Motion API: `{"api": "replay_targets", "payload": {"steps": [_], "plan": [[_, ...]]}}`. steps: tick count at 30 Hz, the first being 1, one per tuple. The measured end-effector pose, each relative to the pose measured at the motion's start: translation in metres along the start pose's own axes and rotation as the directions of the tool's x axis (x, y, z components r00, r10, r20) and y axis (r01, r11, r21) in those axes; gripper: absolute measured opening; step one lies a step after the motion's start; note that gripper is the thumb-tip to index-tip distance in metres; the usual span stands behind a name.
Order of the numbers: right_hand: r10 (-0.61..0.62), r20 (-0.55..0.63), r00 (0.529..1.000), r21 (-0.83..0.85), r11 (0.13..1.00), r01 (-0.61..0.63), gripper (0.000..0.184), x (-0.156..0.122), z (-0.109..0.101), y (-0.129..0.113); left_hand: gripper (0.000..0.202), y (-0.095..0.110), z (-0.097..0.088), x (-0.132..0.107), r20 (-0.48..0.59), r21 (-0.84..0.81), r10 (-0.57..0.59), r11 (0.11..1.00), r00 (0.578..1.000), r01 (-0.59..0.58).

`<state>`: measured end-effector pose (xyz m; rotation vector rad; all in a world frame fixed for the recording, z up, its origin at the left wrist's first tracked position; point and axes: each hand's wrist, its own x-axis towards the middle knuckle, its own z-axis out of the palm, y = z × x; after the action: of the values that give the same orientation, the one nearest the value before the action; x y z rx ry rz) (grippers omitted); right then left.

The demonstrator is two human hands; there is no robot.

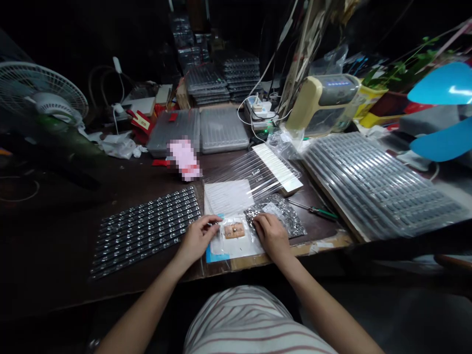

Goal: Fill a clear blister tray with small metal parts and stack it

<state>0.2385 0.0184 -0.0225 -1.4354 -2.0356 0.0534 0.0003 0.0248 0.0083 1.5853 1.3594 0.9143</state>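
My left hand (198, 239) and my right hand (271, 237) rest on the bench, with a small transparent plastic bag (234, 235) between them. A tan, board-like piece (234, 230) lies inside the bag. Fingers of both hands hold the bag's side edges. Under my right hand lies a crumpled silver anti-static bag (282, 215). The transparent bag rests on a white sheet (228, 196), with a blue-edged mat (213, 254) showing at its lower left corner.
A green-handled screwdriver (313, 210) lies right of the silver bag. Plastic-wrapped rows of black parts (145, 232) lie left, and a large wrapped tray (379, 182) lies right. Stacked trays (221, 73), a power strip (258, 110) and a fan (44, 88) stand behind.
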Motion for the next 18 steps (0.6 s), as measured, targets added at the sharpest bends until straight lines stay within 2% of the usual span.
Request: {"api": "replay_targets", "payload": {"steps": [3,8,13,18], "plan": [[0.015,-0.012,1.000,0.046,0.999,-0.015,0.015,-0.001,-0.001,0.001,0.015,0.001,0.014,-0.009,-0.043,0.154,0.077,0.986,0.996,-0.069],[0.005,-0.040,0.999,0.146,0.989,0.001,0.015,-0.001,-0.002,0.003,0.007,0.001,0.034,-0.007,-0.041,0.237,0.199,0.954,0.979,-0.184],[-0.005,-0.042,0.999,0.180,0.984,0.013,0.014,0.000,-0.004,0.003,0.011,0.000,0.042,-0.006,-0.047,0.243,0.233,0.946,0.971,-0.215],[0.017,-0.045,0.999,0.183,0.983,-0.008,0.014,0.001,-0.003,0.002,0.010,-0.001,0.045,-0.006,-0.066,0.324,0.263,0.918,0.963,-0.228]]}}
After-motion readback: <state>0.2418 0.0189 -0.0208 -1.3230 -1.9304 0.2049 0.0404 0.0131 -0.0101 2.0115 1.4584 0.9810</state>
